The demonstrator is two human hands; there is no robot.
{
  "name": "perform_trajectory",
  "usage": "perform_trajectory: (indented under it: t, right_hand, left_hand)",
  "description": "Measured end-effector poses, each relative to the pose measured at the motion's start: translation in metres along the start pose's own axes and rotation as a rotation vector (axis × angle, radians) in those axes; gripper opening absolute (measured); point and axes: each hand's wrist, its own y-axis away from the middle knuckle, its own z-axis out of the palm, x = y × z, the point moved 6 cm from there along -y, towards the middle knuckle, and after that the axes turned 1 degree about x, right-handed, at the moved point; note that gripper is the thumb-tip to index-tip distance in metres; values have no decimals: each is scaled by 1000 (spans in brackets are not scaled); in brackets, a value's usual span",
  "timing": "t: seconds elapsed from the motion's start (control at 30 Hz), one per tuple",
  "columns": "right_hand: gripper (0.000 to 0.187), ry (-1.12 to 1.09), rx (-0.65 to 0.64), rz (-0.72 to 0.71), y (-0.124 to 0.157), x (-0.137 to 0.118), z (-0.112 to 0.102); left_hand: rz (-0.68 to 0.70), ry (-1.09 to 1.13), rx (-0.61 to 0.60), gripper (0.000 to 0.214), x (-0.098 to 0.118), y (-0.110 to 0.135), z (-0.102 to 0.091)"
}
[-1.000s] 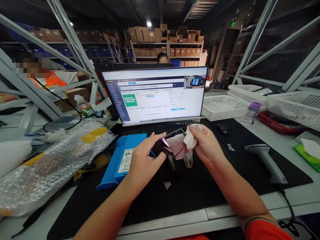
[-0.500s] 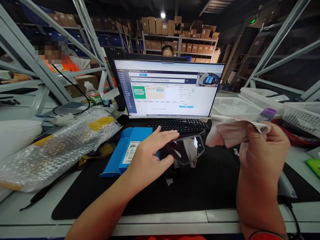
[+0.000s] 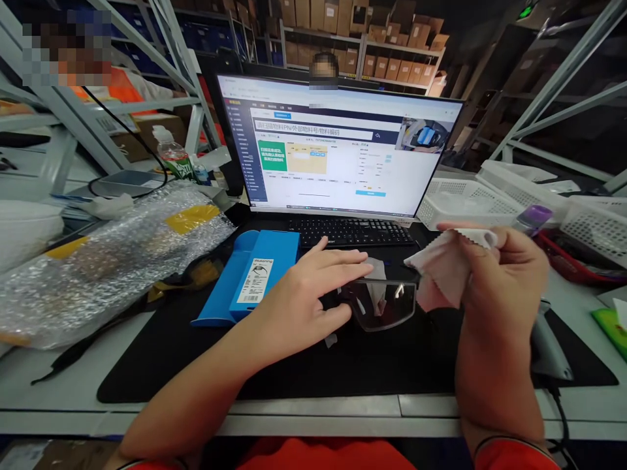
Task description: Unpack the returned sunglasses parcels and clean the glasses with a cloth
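My left hand (image 3: 313, 287) grips one side of a pair of dark-framed glasses (image 3: 392, 316) with large clear lenses, thumb below and fingers above. My right hand (image 3: 509, 281) pinches a pale pinkish cleaning cloth (image 3: 447, 267) with a zigzag edge, its free part hanging close to the right end of the glasses. The glasses are held above a black desk mat (image 3: 372, 372). Left of my left hand lies a blue box (image 3: 279, 254) with a white label printed with an eyewear picture. A small whitish scrap (image 3: 331, 340) rests on the mat under the glasses.
A monitor (image 3: 333, 170) and black keyboard (image 3: 353, 233) stand ahead. A bubble-wrapped package (image 3: 112, 267) lies left, near a bottle (image 3: 171, 153). White baskets (image 3: 470, 202) and a grey handheld scanner (image 3: 551, 346) are right. A co-worker (image 3: 127, 85) is at back left.
The glasses have turned, their lenses now lower and further right. My right hand has moved slightly left with the cloth, bringing it near the glasses. The view has tilted down.
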Motion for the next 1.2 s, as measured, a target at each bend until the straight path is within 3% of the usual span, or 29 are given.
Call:
perform_trajectory:
  t: [0.07,0.17,0.2,0.27,0.37,0.43,0.5,0.63,0.73,0.87,1.0,1.1,1.2]
  right_hand:
    - [42,108,106,-66,-12,1,-16]
    - [23,319,45,19,-28,14,-29]
    - [29,444,17,46,-31,19,-31]
    - [34,749,-28,45,-35,26,-32]
    - [21,1034,-49,-31,-30,28,-19]
    - [23,994,-44,-73,-19,21,-5]
    - [24,811,-132,-104,-1,8,11]
    - [16,415,-694,-33,37,-18,38]
    - [17,314,-920,-71,42,-34,32]
    - [24,214,-1046,-119,29,-34,23]
    - [2,121,-1141,25,27,-16,29]
    - [20,89,-1114,121,30,-6,31]
    - [35,139,-1147,41,38,-5,39]
  left_hand:
    - [1,8,-21,53,0,0,1]
    - [5,13,-29,53,0,0,1]
    - [5,12,-35,53,0,0,1]
    - [3,8,-52,54,0,-1,2]
    - [13,0,-98,55,1,-1,6]
    - [29,-3,-123,55,1,-2,10]
    - [44,-12,-114,55,-1,-2,13]
    - [45,-91,19,49,-6,-3,10]
    - [39,-148,160,46,-8,-3,3]
    - [92,-161,284,40,-2,-3,-5]
    - [142,-162,244,37,4,-3,-4]
    - [159,-207,203,36,7,-2,-3]
    - [196,-270,182,32,10,0,0]
